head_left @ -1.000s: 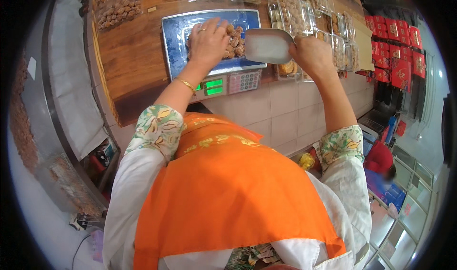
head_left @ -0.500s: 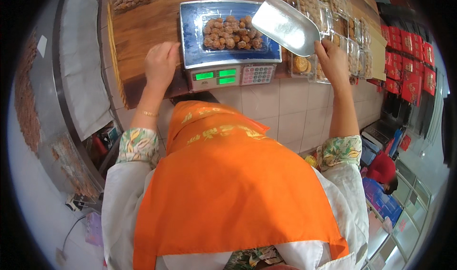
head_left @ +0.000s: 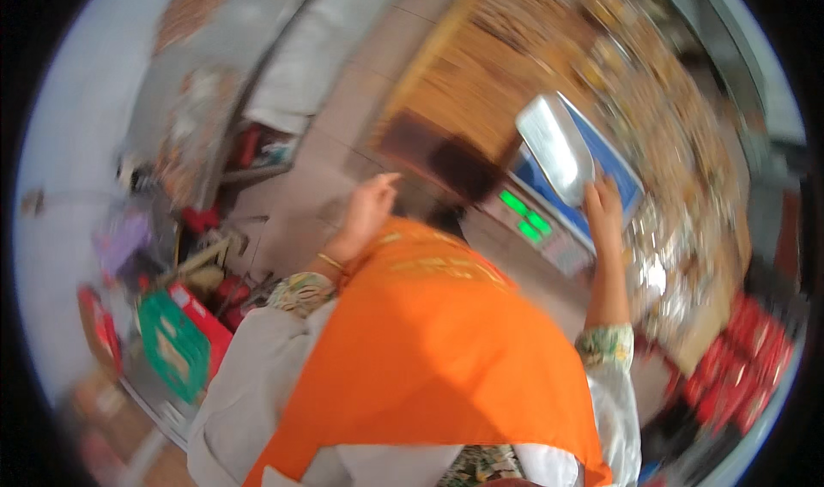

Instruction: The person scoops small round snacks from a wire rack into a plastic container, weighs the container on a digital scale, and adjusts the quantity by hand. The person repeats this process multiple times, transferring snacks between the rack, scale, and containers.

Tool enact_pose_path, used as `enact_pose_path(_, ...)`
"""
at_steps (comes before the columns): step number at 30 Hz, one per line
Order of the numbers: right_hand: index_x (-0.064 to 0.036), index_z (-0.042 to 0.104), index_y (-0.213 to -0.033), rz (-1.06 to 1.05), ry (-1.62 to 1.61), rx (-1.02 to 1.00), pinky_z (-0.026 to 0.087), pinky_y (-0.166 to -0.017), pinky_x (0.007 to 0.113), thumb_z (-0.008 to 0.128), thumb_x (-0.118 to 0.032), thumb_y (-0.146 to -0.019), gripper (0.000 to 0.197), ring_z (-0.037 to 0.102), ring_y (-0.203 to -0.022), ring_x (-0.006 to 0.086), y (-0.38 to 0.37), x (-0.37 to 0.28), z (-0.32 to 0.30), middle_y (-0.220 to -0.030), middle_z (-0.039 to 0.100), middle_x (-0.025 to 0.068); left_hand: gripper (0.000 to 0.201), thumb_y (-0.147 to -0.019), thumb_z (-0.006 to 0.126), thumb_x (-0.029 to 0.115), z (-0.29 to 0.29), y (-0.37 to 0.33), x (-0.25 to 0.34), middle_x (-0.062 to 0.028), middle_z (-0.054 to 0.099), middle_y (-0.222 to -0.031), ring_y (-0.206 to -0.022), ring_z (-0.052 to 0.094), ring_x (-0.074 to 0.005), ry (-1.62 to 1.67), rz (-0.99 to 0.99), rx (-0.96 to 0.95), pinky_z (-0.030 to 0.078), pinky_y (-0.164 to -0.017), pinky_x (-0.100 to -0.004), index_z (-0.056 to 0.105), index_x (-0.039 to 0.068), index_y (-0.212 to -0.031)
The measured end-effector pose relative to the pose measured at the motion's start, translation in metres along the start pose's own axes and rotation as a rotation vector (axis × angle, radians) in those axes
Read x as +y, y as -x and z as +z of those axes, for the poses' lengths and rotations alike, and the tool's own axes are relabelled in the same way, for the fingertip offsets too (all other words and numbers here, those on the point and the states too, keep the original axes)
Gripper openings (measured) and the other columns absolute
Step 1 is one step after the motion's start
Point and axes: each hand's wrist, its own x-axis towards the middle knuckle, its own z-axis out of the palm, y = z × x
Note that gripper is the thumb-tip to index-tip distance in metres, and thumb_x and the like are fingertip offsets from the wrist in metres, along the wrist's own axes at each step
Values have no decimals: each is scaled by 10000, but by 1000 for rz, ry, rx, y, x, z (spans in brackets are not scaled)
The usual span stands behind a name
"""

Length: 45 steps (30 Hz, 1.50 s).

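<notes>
My right hand (head_left: 603, 208) is closed on the handle of a shiny metal scoop (head_left: 554, 144), held over the blue pan (head_left: 596, 139) of a digital scale. Below the pan, the scale (head_left: 536, 221) shows green lit displays. No food can be made out on the pan, and the scoop covers part of it. My left hand (head_left: 367, 212) is in the air above the floor, left of the scale and short of the table's edge. It holds nothing, its fingers partly stretched, though motion smears them.
The wooden table (head_left: 446, 66) carries many blurred clear packs of food (head_left: 661, 169) on its right side. Red packages (head_left: 738, 362) hang at the lower right. A grey counter (head_left: 249, 32) with a white cover runs along the left. Green and red boxes (head_left: 176, 341) stand at lower left.
My view has swung left, so the scale now sits further right and tilted. My right hand still has the scoop. My left hand has left the scale's side, its fingers loosened.
</notes>
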Motion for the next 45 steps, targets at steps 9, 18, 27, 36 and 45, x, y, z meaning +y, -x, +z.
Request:
enact_pose_path(9, 46, 611, -734, 95, -295, -330, 403, -506, 320, 555, -251, -927, 359, 486, -533, 117, -87, -189, 123, -557, 533, 57, 482, -827, 617, 65, -120, 57, -103, -192, 415, -1404, -1237, 465, -380, -30, -152, 575, 420, -1007, -402, 505, 70, -1296)
enact_pose_path(18, -27, 556, -779, -625, 323, -235, 481, -612, 477, 540, -322, -920, 327, 617, -698, 406, -208, -446, 236, -694, 609, 202, 397, -877, 575, 82, -277, 109, -248, -208, 506, -1294, -1227, 468, -360, 73, -302, 1106, 378, -1031, -407, 503, -6, -1258)
enact_pose_path(27, -97, 590, -869, -1169, 757, -101, 536, -634, 417, 552, -245, -893, 155, 677, -768, 294, -333, -644, 391, -822, 679, 96, 389, -895, 589, 124, -375, 139, -350, -214, 526, -1259, -1166, 513, -366, -114, -401, 1394, 404, -994, -419, 508, -28, -1244)
enact_pose_path(36, -98, 699, -905, -1314, 1114, -333, 558, -704, 372, 564, -118, -843, 149, 697, -877, 265, -382, -731, 513, -946, 709, 102, 476, -909, 581, 278, -418, 107, -416, -217, 535, -1238, -1142, 524, -374, -147, -812, 1281, 438, -944, -425, 502, -24, -1268)
enact_pose_path(45, -145, 741, -887, -1397, 1279, -528, 527, -686, 359, 609, -143, -813, 152, 693, -905, 235, -392, -753, 548, -948, 717, 65, 349, -919, 553, 251, -415, 91, -481, -259, 594, -994, -980, 546, -416, -79, -930, 1194, 438, -862, -467, 599, -57, -1075)
